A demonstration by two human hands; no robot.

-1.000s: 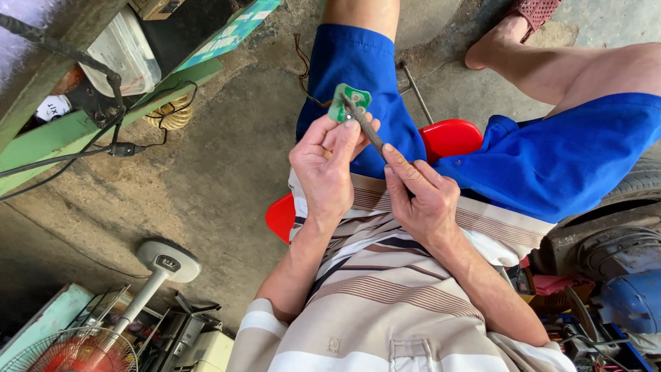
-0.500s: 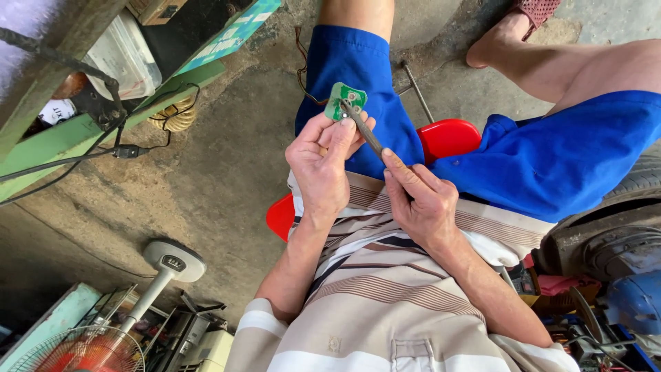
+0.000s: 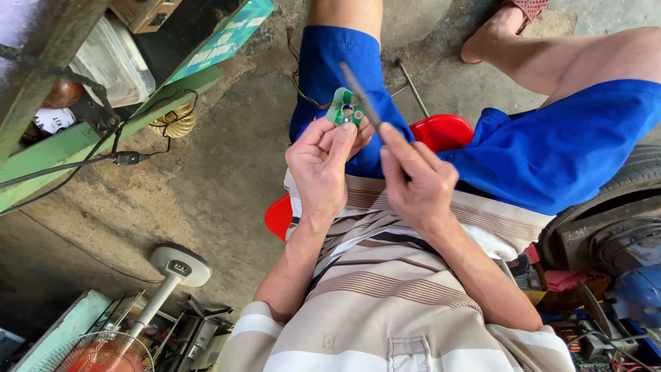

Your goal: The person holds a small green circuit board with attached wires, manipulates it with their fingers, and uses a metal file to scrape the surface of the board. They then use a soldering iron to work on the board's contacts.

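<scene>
Held above the blue shorts (image 3: 344,62): small green circuit board (image 3: 343,108), pinched in left hand (image 3: 323,162) fingertips. Right hand (image 3: 416,182) closed around thin dark tool (image 3: 359,93), tip just beyond the board.

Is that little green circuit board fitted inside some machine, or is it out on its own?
Out on its own: the small green circuit board is pinched bare in the left hand, above the lap, while the right hand holds a thin tool by it.

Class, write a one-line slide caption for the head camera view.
Seated on a red stool, left hand holds a small green circuit board; right hand grips a thin metal tool.
</scene>
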